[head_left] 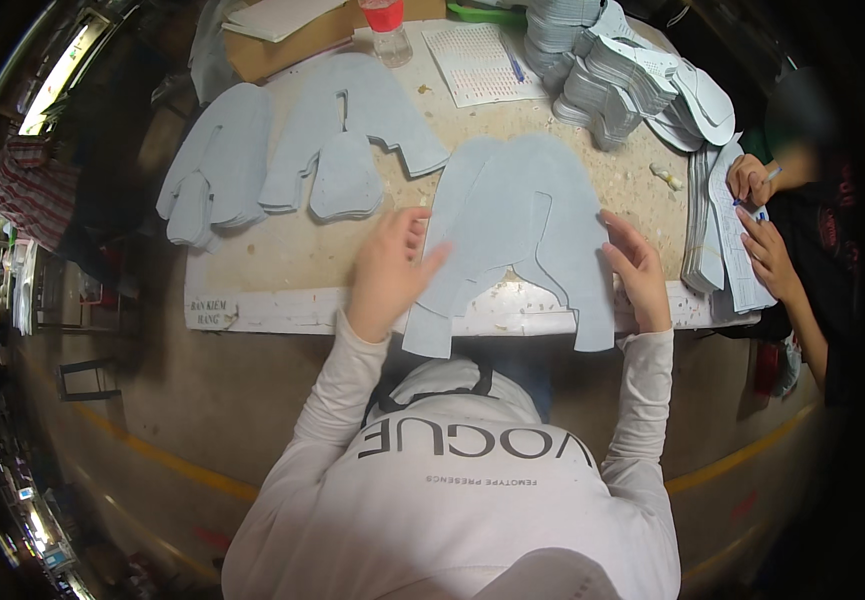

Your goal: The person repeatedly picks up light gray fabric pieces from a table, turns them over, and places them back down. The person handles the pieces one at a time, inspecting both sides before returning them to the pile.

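Note:
Two light grey-blue, horseshoe-shaped cut pieces, which look like shoe uppers, lie overlapped in front of me. Their lower ends reach past the table's front edge. At their left side is my left hand, its fingers apart and the thumb tip over the edge of the left piece. My right hand sits by the right edge, thumb and fingers spread, the fingertips touching or very close to it. Neither hand is closed round a piece. To the left lie a stack of similar pieces and another stack.
The table bears tall stacks of cut pieces at the back right. A bottle with a red cap, a printed sheet with a pen, and a cardboard box stand behind. At right, another person's hands hold a pen over papers.

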Demonstrator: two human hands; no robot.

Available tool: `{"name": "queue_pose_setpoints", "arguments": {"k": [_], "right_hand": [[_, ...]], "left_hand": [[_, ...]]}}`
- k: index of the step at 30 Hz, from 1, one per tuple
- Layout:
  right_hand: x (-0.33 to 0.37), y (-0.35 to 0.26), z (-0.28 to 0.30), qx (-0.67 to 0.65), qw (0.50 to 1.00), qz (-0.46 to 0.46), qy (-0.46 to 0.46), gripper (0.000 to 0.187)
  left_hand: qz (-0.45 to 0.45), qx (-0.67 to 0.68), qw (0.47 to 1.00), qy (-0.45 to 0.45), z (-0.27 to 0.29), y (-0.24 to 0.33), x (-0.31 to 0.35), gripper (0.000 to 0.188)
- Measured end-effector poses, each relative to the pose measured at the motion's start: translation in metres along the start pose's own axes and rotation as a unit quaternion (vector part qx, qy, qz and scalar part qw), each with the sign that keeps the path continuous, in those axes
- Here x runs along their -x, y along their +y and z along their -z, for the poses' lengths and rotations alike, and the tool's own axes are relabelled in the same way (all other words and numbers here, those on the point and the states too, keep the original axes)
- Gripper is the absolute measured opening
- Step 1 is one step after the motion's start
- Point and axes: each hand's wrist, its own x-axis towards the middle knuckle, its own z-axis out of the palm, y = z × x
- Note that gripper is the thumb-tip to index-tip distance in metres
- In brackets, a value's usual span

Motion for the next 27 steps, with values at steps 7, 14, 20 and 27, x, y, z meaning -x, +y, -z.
{"name": "queue_pose_setpoints", "arguments": {"k": [7,14,20,27], "right_hand": [[-0.003,-0.017,-0.026,0.116,0.987,0.114,-0.005,0.049],[-0.020,-0.012,-0.040,0.094,0.987,0.100,-0.079,0.046],[0.001,-0.023,-0.030,0.195,0.974,0.108,-0.040,0.046],[0.038,-0.032,-0.040,0.097,0.992,0.062,0.042,0.048]], "left_hand": [[0.047,0.015,0.996,-0.074,-0.011,0.007,0.016,0.061],[0.118,-0.043,0.988,-0.086,0.013,0.022,0.052,0.056],[0.044,-0.102,0.993,-0.046,0.009,0.026,0.056,0.055],[0.126,0.241,0.962,0.003,0.004,0.030,0.070,0.047]]}}
